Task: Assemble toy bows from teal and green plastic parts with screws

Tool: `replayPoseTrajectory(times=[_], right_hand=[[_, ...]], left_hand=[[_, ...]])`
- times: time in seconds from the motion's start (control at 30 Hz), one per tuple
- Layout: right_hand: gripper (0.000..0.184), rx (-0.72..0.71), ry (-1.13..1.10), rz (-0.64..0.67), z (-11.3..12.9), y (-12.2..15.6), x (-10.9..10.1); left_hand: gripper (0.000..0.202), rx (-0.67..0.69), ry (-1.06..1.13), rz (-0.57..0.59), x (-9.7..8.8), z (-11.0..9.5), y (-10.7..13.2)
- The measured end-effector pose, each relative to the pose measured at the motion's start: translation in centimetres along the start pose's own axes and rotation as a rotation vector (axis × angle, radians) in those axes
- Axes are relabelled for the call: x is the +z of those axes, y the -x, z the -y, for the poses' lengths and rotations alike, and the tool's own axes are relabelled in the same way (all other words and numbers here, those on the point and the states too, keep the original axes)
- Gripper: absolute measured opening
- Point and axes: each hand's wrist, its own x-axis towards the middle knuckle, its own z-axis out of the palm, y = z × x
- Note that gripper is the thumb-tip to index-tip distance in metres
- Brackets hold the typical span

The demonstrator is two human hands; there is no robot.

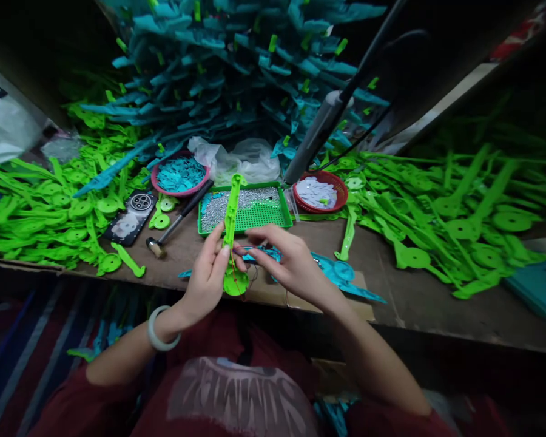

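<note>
My left hand (205,274) is closed around a bright green plastic part (232,212), a long narrow arm with a round disc at its near end, held upright above the table edge. Thin red and dark wires (240,248) run along the part and over its disc. My right hand (295,262) is just to the right, its thumb and fingers pinched on the wires. Beneath the hands lies a blue plastic part (343,271) with pointed ends, partly covered by my right hand.
Behind my hands sits a green tray (266,226) of small metal pieces, flanked by a pink basket (180,193) and a red basket (341,197). A hammer (182,212) and phone (130,221) lie left. Green parts (412,258) heap both sides; blue parts (236,91) pile behind.
</note>
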Motion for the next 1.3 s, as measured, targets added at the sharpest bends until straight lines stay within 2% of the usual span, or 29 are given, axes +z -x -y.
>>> replayPoseTrajectory(times=[0.07,0.2,0.3,0.43,0.57,0.7,0.87,1.0,1.17,1.3], right_hand=[[0.014,-0.037,-0.049,0.105,0.0,-0.5,-0.1],[0.017,-0.048,0.041,0.134,0.4,-0.5,0.1],[0.018,-0.112,0.161,0.141,0.3,-0.4,0.1],[0.024,-0.267,0.356,0.123,-0.2,-0.8,-0.4],[0.025,-0.376,0.449,0.122,0.0,-1.5,-1.1],[0.023,-0.288,0.428,0.175,0.5,-1.7,-1.4],[0.02,-0.176,0.435,0.169,0.2,-1.1,-1.3],[0.02,-0.152,0.4,0.208,-0.1,-0.7,-1.3],[0.024,-0.153,0.374,0.222,-0.3,-0.3,-1.2],[0.023,-0.163,0.389,0.182,-0.6,0.1,-1.2]], left_hand=[[0.051,-0.061,0.016,0.05,0.0,-0.3,0.5],[0.056,-0.144,0.009,0.114,-0.3,-0.5,0.7],[0.058,-0.148,-0.059,0.126,-0.3,-0.5,0.5],[0.052,-0.13,-0.141,0.2,-0.4,-1.1,0.1],[0.047,-0.108,-0.164,0.262,-0.4,-1.6,-0.2],[0.047,-0.185,-0.119,0.271,0.0,-1.2,-0.4],[0.032,-0.173,-0.157,0.419,0.1,-0.9,-0.6],[0.026,-0.176,-0.235,0.475,0.1,-1.0,-0.5],[0.021,-0.181,-0.254,0.484,0.2,-0.9,-0.2],[0.018,-0.269,-0.151,0.446,0.7,-0.9,0.1]])
